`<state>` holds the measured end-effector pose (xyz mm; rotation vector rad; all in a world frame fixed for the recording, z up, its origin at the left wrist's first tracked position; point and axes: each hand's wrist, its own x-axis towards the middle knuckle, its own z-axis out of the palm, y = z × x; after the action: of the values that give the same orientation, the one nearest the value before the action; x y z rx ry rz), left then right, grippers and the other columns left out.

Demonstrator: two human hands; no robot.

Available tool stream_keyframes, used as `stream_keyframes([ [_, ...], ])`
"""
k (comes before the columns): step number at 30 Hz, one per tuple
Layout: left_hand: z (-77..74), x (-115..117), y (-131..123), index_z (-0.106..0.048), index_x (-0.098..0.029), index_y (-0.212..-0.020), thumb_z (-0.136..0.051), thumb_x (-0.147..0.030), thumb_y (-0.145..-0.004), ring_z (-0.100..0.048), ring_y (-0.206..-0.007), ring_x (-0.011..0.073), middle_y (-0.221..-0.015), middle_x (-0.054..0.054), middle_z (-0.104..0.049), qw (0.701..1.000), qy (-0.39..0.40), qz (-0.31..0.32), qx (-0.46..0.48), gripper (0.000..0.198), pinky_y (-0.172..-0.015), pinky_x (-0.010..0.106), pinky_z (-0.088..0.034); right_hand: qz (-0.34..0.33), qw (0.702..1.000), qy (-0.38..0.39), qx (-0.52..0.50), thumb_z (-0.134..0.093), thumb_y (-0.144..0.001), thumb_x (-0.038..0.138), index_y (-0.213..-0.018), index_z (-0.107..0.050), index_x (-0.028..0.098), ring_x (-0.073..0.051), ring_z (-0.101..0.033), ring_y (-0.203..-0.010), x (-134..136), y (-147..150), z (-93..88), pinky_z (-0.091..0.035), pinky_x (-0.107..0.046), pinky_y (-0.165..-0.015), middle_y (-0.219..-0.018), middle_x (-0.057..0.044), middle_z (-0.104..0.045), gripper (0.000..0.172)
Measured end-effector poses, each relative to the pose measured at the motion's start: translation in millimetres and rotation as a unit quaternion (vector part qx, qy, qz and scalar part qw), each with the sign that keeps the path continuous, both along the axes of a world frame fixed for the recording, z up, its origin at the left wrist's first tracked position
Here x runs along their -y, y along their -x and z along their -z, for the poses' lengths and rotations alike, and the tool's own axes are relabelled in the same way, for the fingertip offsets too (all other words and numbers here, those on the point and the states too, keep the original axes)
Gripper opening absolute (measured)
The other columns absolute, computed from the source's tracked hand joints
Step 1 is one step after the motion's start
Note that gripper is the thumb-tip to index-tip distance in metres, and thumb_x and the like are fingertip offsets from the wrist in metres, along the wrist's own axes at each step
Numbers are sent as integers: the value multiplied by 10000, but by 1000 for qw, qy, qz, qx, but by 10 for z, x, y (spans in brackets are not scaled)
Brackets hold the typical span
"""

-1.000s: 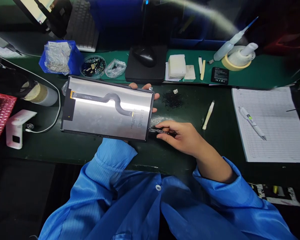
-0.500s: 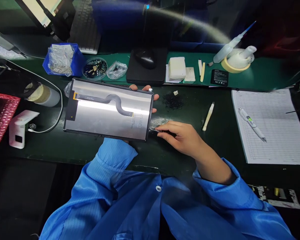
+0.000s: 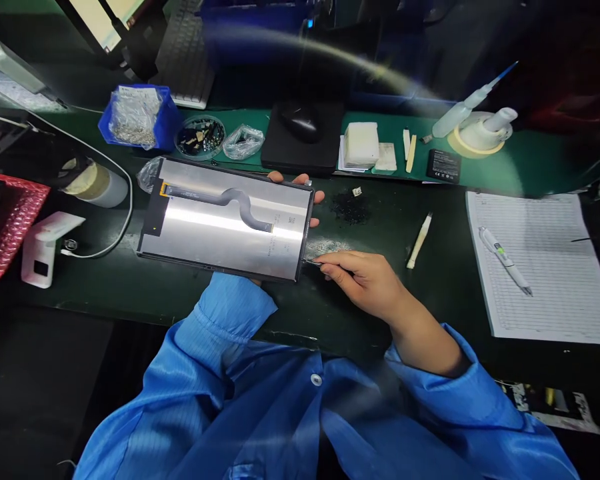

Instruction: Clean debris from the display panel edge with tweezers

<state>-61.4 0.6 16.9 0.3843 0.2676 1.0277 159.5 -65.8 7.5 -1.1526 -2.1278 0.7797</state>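
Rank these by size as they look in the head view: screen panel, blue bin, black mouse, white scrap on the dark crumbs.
1. Screen panel
2. Blue bin
3. Black mouse
4. White scrap

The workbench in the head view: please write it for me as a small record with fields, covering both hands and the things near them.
Left hand: mostly hidden under the display panel, holding it; fingertips show past its edges
Panel: metallic back up, dark ribbon cable curving across it
Right hand: pinching a thin metal tool
Tool tip: at panel's right edge; contact unclear
Beyond tool: dark crumbs on bench
Far right: white pen on lined paper
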Motion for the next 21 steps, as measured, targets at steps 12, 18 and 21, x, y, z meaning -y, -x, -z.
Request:
stream_keyframes([
  [12,204,-107,1,-587,-216,-1184,-139,-596,-1029,-417,-1466,455,-1448,126,-538,999,-1,2,54,608,-1138,780,-213,1,1000,9,-21,-657,-974,249,-1135,-751,199,-145,-726,-684,24,12,2,-560,-250,-641,-902,-33,-802,193],
  [18,157,-84,-10,-607,-228,-1165,-212,-583,-1027,-312,-1530,438,-1500,105,-506,999,25,-9,45,548,-1135,797,-187,6,1000,-20,-6,-662,-968,234,-1039,-775,206,-178,-758,-809,14,3,7,-568,-273,-720,-948,-47,-808,135],
  [21,85,-49,-11,-603,-214,-1164,-240,-557,-1029,-321,-1528,433,-1494,111,-510,999,20,-9,35,517,-1144,775,-208,-2,1000,-4,-1,-605,-999,231,-1083,-776,210,-163,-747,-728,16,5,-2,-560,-268,-670,-900,-37,-806,191],
])
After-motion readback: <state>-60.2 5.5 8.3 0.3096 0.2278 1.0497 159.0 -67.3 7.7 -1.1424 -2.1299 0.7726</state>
